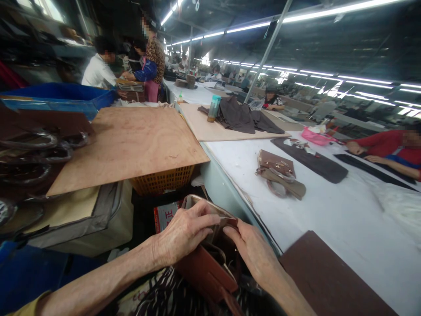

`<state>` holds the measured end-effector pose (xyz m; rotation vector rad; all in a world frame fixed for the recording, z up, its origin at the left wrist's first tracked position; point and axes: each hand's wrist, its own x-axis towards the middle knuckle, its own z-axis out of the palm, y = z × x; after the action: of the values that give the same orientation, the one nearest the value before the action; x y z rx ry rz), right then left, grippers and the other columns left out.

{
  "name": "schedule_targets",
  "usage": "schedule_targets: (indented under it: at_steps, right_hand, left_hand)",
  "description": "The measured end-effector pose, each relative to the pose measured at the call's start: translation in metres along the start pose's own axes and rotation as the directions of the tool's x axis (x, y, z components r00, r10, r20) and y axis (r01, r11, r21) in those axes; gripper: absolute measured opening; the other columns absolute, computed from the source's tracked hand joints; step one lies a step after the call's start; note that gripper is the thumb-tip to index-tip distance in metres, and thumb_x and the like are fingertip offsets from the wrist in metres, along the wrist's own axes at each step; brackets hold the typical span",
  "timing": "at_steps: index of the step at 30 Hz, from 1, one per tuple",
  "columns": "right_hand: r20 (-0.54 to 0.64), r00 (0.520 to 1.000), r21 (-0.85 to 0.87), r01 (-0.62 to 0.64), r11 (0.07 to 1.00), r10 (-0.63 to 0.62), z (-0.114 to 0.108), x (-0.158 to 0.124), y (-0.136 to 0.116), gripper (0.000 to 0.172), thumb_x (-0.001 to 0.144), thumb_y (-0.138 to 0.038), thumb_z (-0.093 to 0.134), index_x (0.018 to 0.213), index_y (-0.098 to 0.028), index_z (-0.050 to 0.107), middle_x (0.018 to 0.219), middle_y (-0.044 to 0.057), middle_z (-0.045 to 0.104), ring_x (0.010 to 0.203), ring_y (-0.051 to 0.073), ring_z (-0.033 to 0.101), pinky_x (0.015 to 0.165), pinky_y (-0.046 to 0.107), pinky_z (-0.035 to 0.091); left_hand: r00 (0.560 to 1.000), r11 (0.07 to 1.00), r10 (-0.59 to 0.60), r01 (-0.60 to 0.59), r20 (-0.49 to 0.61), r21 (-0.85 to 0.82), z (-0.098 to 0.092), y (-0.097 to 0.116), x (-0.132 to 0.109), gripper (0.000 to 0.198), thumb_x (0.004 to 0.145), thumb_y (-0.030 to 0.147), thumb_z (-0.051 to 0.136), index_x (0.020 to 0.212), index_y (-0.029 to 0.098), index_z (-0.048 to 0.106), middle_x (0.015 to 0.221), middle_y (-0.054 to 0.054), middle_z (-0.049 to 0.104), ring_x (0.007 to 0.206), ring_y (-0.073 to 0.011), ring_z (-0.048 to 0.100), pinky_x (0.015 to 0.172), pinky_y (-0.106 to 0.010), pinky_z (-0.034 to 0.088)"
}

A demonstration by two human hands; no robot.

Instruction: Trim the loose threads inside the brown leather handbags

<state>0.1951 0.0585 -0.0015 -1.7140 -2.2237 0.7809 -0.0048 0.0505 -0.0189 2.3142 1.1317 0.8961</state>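
1 brown bag (pixel 205 265) is held tilted, mouth upward, above a patterned garment (pixel 161 287), just beside the table edge; its rim is gripped by the right hand (pixel 251 245), with the thumb set inside the opening; the left hand (pixel 184 230) is laid across the mouth with its fingers bent, and whether anything is pinched by it cannot be told (a thin pale edge (pixel 226 217) is seen near its fingertips). On the white tabletop (pixel 312 215) to the right, a brown sheet (pixel 332 276) is laid nearest; farther off, 1 smaller bag (pixel 276 163) and a dark grey panel (pixel 324 163) are placed; beyond these, a red sleeve (pixel 378 142) is seen. To the left, a wooden board (pixel 141 136) is set above a yellow basket (pixel 164 181); behind it, a blue bin (pixel 59 97) is seen.
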Motion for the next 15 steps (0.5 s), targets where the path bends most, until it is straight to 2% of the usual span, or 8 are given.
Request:
schedule_targets:
  at_steps: [9,12,15]
  right_hand:
    - [-0.016,1.0,0.012,-0.012,1.0,0.012,0.001,-0.01,-0.007,0.029,0.087,-0.036,0.04,0.1,-0.021,0.062,0.084,0.004,0.068,0.08,0.021,0.062,0.072,0.028,0.042]
    - [-0.01,1.0,0.034,-0.009,0.999,0.01,0.0,-0.012,-0.009,0.029,0.086,-0.035,0.041,0.101,-0.021,0.061,0.087,0.005,0.068,0.083,0.022,0.062,0.073,0.028,0.042]
    - [-0.011,1.0,0.047,-0.007,0.999,0.008,0.001,-0.015,-0.009,0.028,0.086,-0.035,0.042,0.101,-0.021,0.061,0.089,0.005,0.068,0.085,0.022,0.061,0.074,0.029,0.042]
  left_hand:
    - [0.991,0.98,-0.133,0.134,0.02,-0.149,-0.007,0.008,0.006,0.024,0.073,0.009,0.061,0.093,0.021,0.058,0.095,0.001,0.057,0.087,-0.0137,0.052,0.077,-0.025,0.042]
    - [0.992,0.977,-0.125,0.128,0.026,-0.172,-0.007,0.01,0.006,0.021,0.073,0.01,0.061,0.09,0.021,0.06,0.095,0.001,0.059,0.089,-0.0144,0.053,0.077,-0.026,0.042]
    - [0.989,0.981,-0.129,0.138,0.078,-0.133,-0.009,0.013,0.008,0.018,0.074,0.012,0.062,0.089,0.021,0.064,0.092,0.0,0.061,0.088,-0.0147,0.054,0.077,-0.025,0.041]
